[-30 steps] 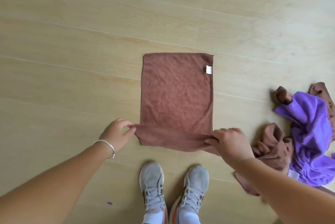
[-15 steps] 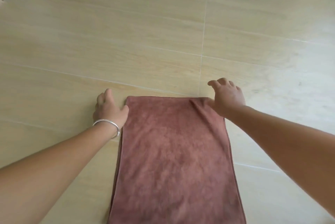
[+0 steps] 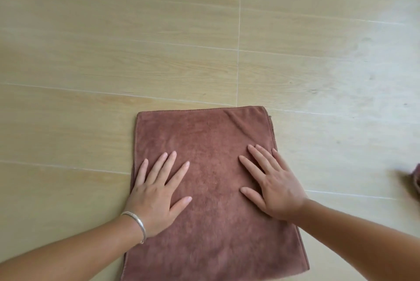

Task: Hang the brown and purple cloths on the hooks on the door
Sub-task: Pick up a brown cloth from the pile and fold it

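The brown cloth (image 3: 211, 189) lies flat on the wood-look floor (image 3: 113, 53), its far hem straight, with a small crease at the far right corner. We press our left hand (image 3: 156, 196) palm-down on its left side, fingers straight and spread, gripping nothing. Our right hand (image 3: 272, 187) lies flat the same way on the right side. A silver bracelet (image 3: 136, 224) circles our left wrist. A blurred scrap of brown fabric (image 3: 416, 178) shows at the right edge.
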Available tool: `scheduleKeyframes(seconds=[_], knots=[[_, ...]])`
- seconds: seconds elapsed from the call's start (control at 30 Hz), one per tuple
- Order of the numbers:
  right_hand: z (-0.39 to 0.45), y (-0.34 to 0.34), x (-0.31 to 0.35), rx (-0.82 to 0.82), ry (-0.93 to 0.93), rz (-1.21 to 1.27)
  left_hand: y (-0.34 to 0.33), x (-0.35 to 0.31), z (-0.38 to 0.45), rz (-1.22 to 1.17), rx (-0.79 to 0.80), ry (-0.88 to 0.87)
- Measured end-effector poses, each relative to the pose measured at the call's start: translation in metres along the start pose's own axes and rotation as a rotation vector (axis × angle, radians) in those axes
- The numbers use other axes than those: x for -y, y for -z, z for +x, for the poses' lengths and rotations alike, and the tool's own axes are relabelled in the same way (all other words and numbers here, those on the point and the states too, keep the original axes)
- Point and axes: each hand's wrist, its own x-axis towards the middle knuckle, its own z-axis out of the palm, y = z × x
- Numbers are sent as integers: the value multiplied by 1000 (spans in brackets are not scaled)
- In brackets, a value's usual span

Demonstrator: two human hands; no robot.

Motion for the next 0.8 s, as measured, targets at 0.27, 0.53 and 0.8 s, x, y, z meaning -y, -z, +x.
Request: scheduleKeyframes(seconds=[0.27,0.53,0.8], knots=[[69,26,-13,67,-99,-217,14,35,71,56,-12,53],[76,17,15,-60,-146,9,21,47,94,44,8,24],[-16,-17,10,-147,190,149,1,20,-27,-6,61,-232]])
